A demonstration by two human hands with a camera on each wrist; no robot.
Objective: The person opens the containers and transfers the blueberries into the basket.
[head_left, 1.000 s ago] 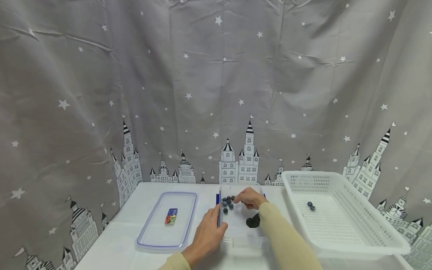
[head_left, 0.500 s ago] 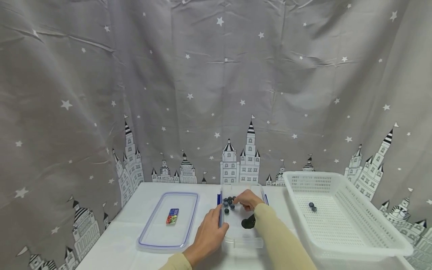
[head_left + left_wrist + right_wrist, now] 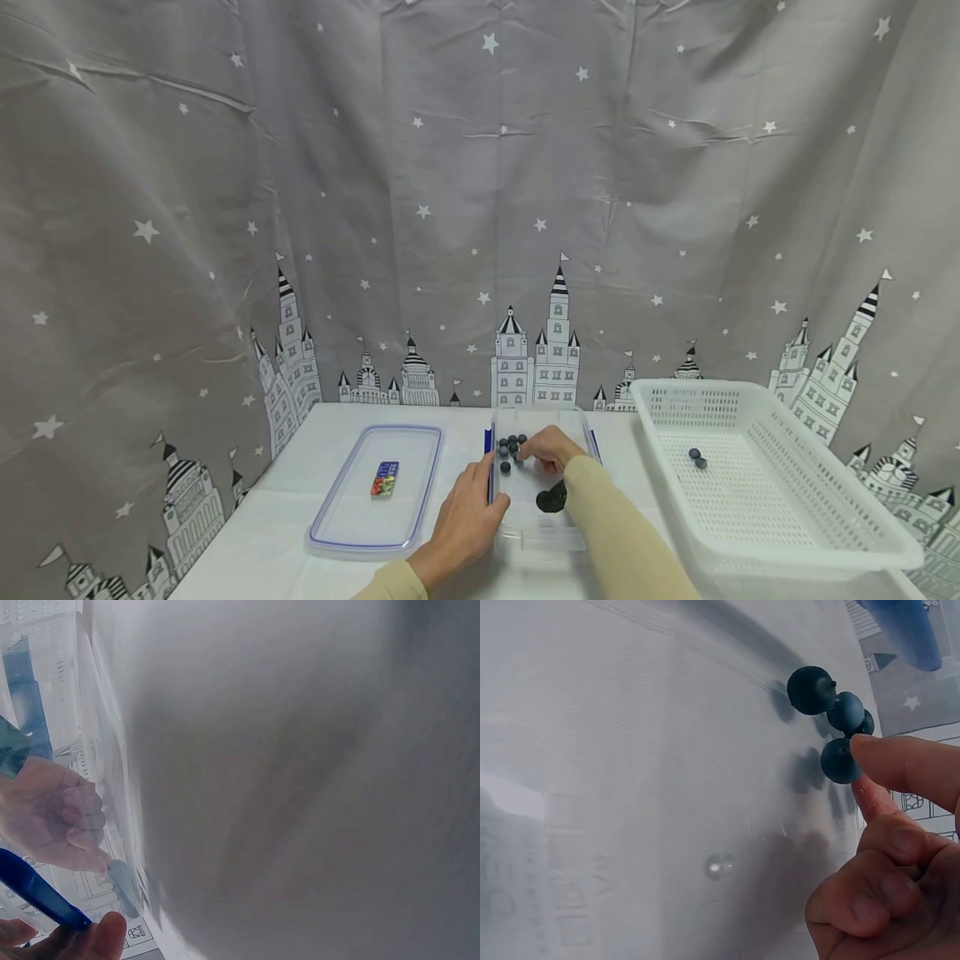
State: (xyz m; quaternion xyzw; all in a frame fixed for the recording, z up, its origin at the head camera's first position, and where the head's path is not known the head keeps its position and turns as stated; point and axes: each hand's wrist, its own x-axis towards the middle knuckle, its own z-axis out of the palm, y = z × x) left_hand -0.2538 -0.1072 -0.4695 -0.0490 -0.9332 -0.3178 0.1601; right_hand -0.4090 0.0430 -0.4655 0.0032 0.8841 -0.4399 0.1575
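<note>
Backdrop: grey castle-print curtain (image 3: pixel 480 208) hung behind white table (image 3: pixel 285 517).
Right hand (image 3: pixel 551 448): one blue ball (image 3: pixel 840 760) pinched inside clear box (image 3: pixel 536 533).
Left hand (image 3: pixel 461 525): box's left rim gripped by curled fingers.
Right side: white basket (image 3: pixel 757 500).

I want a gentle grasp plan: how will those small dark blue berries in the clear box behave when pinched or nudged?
The small round dark blue berries will probably roll if nudged on the clear plastic box's smooth floor. They look light. The right hand pinches one with its fingertips; a hard squeeze may well crush it.
</note>
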